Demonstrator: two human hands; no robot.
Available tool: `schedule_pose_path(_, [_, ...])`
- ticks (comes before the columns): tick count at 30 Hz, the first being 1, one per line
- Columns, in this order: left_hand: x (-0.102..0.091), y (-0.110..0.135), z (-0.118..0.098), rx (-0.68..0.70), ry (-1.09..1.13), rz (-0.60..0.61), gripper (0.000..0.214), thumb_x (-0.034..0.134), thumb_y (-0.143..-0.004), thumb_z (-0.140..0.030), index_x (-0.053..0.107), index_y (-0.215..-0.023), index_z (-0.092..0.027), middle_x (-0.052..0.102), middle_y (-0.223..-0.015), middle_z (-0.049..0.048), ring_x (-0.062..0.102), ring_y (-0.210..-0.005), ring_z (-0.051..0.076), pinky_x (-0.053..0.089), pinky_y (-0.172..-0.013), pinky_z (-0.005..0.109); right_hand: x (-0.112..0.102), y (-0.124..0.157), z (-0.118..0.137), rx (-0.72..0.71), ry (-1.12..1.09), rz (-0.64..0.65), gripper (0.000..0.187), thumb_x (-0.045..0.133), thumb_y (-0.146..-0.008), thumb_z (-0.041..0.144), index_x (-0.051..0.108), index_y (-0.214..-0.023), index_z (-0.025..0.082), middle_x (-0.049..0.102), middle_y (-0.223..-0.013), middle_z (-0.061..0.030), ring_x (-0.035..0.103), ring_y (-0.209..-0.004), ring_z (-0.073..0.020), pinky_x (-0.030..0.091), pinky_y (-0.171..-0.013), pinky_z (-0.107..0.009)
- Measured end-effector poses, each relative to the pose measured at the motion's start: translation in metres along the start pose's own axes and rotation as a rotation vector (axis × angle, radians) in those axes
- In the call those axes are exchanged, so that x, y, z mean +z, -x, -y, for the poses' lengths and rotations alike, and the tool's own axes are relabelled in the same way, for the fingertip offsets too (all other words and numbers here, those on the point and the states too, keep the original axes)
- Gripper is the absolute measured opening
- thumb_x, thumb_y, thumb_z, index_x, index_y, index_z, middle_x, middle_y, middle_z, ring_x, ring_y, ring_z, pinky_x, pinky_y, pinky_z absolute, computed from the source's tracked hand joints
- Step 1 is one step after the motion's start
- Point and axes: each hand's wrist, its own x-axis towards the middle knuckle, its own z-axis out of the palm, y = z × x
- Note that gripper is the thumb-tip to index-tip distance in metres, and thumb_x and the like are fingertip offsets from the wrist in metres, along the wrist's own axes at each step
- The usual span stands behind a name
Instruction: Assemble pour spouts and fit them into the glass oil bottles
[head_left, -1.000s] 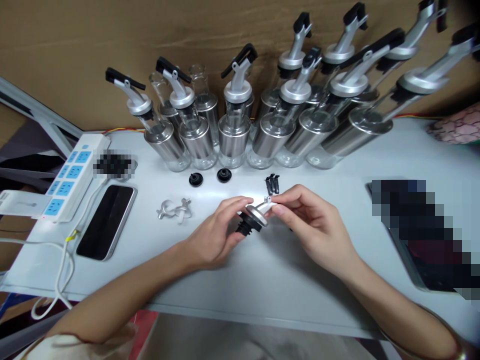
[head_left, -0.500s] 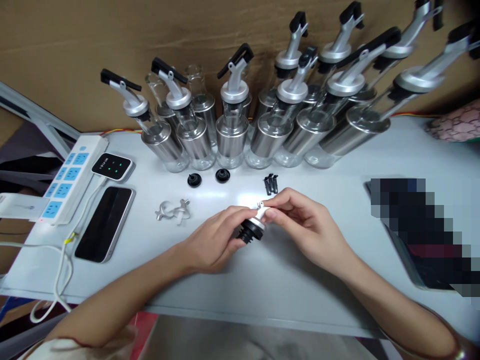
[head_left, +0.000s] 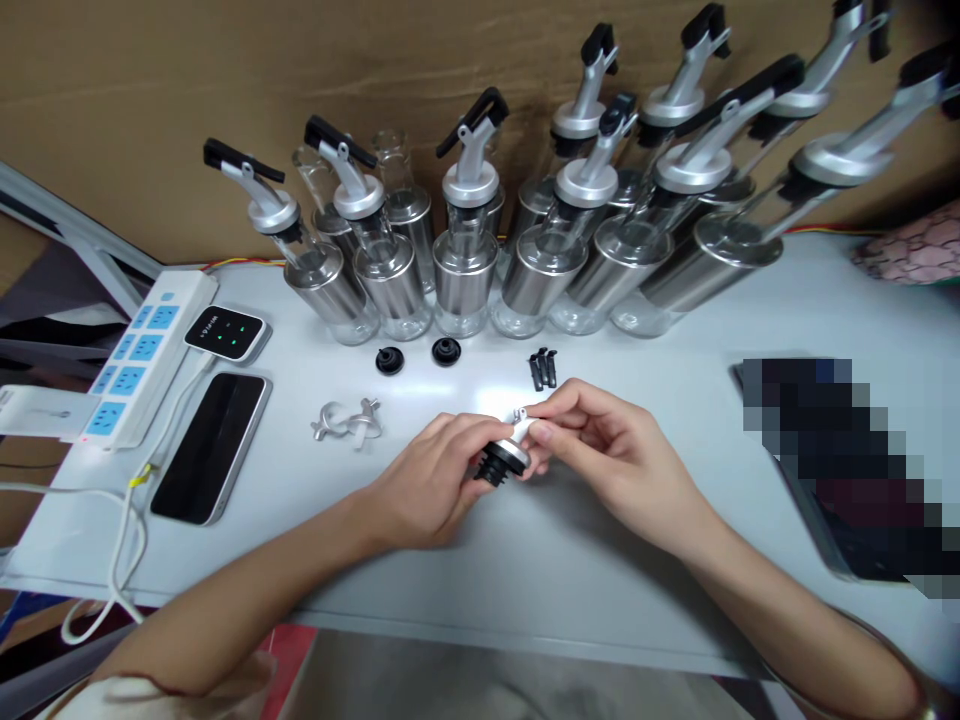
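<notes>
A pour spout [head_left: 512, 450] with a silver top and a black ribbed stopper is tilted between my two hands, above the front half of the table. My left hand [head_left: 427, 475] is closed around its left side, fingers on the silver collar and thumb by the stopper. My right hand [head_left: 622, 455] pinches the narrow silver end from the right; those fingertips partly hide it. Just beyond the hands lie several small black levers [head_left: 542, 369]. Farther left are two black stoppers [head_left: 389, 360] and two loose silver spout tops [head_left: 363, 424].
Glass bottles with steel sleeves [head_left: 465, 275], many with silver spouts, stand along the cardboard backing. On the left are a power strip [head_left: 139, 360], a small display device [head_left: 227, 333], a phone [head_left: 211, 448] and white cables. A dark flat device [head_left: 817, 510], partly blurred out, lies right.
My right fingers have shifted slightly, with more fingertips now showing beneath the spout's collar. The spout stays almost in the same place, and the table items have not moved.
</notes>
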Motion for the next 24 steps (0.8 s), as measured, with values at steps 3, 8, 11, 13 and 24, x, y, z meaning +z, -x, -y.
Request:
schedule_pose_path(3, [0.000, -0.001, -0.001, -0.019, -0.003, 0.010, 0.037, 0.028, -0.101, -0.037, 0.035, -0.132, -0.018, 0.061, -0.108, 0.0142, 0.060, -0.098, 0.024, 0.050, -0.081, 0.038, 0.000, 0.000, 0.000, 0.033, -0.013, 0.014, 0.026, 0.070, -0.081, 0.042, 0.058, -0.080, 0.019, 0.070, -0.063, 0.0002, 0.069, -0.052, -0.0131, 0.053, -0.051, -0.022])
schedule_pose_path(8, [-0.006, -0.005, -0.007, -0.055, 0.025, 0.047, 0.034, 0.031, -0.101, -0.036, 0.038, -0.130, -0.020, 0.063, -0.109, 0.0129, 0.060, -0.096, 0.023, 0.050, -0.081, 0.038, 0.000, 0.001, 0.000, 0.033, 0.029, 0.011, 0.025, 0.067, -0.083, 0.042, 0.057, -0.081, 0.019, 0.068, -0.064, 0.0007, 0.069, -0.052, -0.0134, 0.054, -0.052, -0.023])
schedule_pose_path(11, [-0.011, -0.007, -0.009, -0.071, 0.015, 0.055, 0.037, 0.033, -0.101, -0.037, 0.040, -0.132, -0.020, 0.064, -0.107, 0.0112, 0.060, -0.091, 0.021, 0.049, -0.081, 0.035, 0.002, 0.005, -0.001, 0.018, 0.180, 0.006, 0.018, 0.061, -0.088, 0.037, 0.057, -0.084, 0.019, 0.062, -0.062, 0.0031, 0.062, -0.047, -0.0098, 0.050, -0.048, -0.021])
schedule_pose_path(13, [-0.012, -0.007, -0.008, -0.072, -0.005, 0.026, 0.039, 0.033, -0.101, -0.038, 0.042, -0.134, -0.020, 0.065, -0.098, 0.0083, 0.059, -0.084, 0.019, 0.049, -0.077, 0.032, 0.003, 0.007, -0.001, 0.010, 0.261, -0.012, 0.014, 0.057, -0.090, 0.034, 0.057, -0.087, 0.020, 0.058, -0.060, 0.0039, 0.058, -0.045, -0.0088, 0.047, -0.045, -0.020])
schedule_pose_path(24, [-0.004, -0.001, -0.004, -0.207, 0.131, -0.028, 0.033, 0.040, -0.100, -0.036, 0.047, -0.128, -0.021, 0.055, -0.085, 0.0020, 0.054, -0.068, 0.013, 0.049, -0.063, 0.024, 0.008, 0.005, -0.004, -0.025, 0.224, 0.046, 0.018, 0.066, -0.073, 0.021, 0.061, -0.090, 0.021, 0.067, -0.082, -0.0030, 0.064, -0.067, -0.0134, 0.059, -0.064, -0.026])
